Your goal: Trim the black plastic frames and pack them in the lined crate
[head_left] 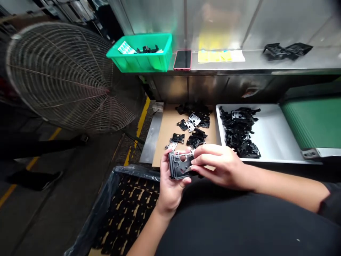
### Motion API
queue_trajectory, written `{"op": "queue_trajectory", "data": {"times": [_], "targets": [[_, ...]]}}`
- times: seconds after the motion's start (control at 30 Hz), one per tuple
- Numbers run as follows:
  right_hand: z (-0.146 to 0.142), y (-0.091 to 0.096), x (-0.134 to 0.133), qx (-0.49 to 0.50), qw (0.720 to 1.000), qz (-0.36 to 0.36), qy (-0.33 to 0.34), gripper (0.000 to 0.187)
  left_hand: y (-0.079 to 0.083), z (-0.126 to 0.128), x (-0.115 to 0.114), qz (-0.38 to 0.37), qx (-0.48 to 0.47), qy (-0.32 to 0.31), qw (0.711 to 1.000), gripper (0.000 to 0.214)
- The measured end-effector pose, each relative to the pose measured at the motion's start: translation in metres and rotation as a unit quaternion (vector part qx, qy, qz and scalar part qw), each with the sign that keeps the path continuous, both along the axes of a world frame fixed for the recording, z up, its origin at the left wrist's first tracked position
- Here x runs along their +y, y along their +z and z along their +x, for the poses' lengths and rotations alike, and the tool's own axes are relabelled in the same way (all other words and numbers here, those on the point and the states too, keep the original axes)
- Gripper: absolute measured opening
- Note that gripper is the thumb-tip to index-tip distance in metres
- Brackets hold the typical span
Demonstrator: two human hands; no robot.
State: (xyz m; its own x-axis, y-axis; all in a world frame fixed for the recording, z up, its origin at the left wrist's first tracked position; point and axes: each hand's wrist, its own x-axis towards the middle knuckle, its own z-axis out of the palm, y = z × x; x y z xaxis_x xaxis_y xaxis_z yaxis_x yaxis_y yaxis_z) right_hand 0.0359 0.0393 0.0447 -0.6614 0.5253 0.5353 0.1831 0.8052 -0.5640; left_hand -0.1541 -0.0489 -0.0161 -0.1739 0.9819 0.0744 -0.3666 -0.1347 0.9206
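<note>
A black moulded plastic part [179, 166] with a round hole and raised ribs is held up close to my body. My left hand [169, 185] grips it from the left and below, thumb along its lower edge. The fingers of my right hand [223, 165] pinch its right side; that end of the part is hidden behind them. Beyond my hands, a cardboard sheet [166, 124] bears loose black parts [196, 138] and silvery metal plates [192, 122].
A white tray [271, 133] with piled black parts stands right, beside a green conveyor belt [314, 121]. A green bin [144, 62], a phone [182, 59] and yellow papers [215, 56] line the shelf. A large fan [71, 78] and a plastic-lined box [106, 192] of parts are left.
</note>
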Motion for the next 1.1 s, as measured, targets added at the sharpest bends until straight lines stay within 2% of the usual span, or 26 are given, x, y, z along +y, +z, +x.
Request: {"op": "queue_trajectory", "data": {"times": [0.2,0.47,0.83,1.1], "targets": [[0.008,0.005,0.0,-0.017,1.0,0.011,-0.018,0.01,0.004,-0.001,0.005,0.02,0.002,0.008,1.0,0.083],[0.011,0.007,0.003,-0.015,1.0,0.01,-0.014,0.014,0.014,0.0,0.01,0.031,0.062,0.027,0.997,0.08],[0.014,0.007,0.012,-0.043,0.997,0.064,-0.026,0.016,0.013,0.0,0.022,0.077,0.054,0.019,0.995,0.081],[0.019,0.006,0.019,-0.026,0.998,0.06,0.012,0.017,0.02,0.003,0.027,0.087,0.067,-0.008,0.994,0.078]]}}
